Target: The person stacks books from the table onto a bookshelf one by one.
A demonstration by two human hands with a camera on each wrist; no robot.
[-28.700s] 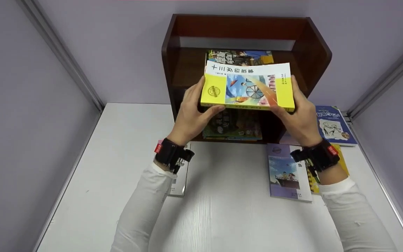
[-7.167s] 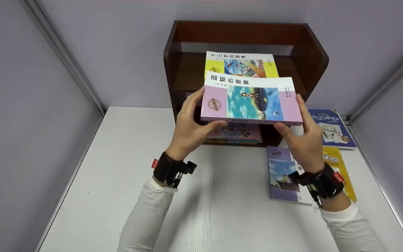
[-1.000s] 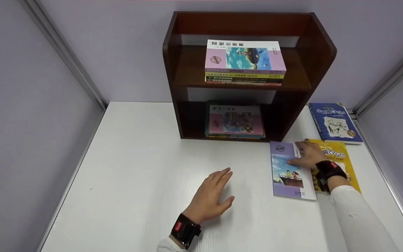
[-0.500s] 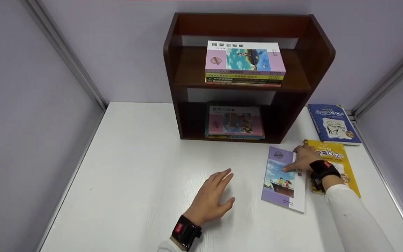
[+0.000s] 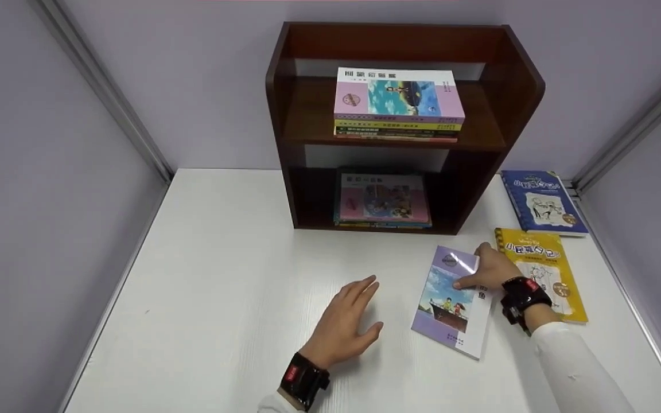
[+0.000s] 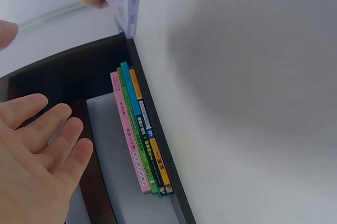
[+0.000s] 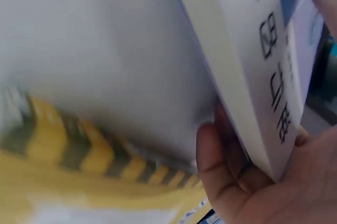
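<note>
Both shelves of the bookshelf hold stacked books. The right hand grips the purple book, its spine edge raised off the bench; the left hand rests flat, fingers relaxed. Yellow book and blue book remain unshelved.

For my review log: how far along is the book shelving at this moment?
Done: a stack topped by a pink book lies on the upper shelf, another stack below. In hand: the right hand grips the purple book's edge; the left hand rests open on the table. Left: the yellow book and blue book.
</note>
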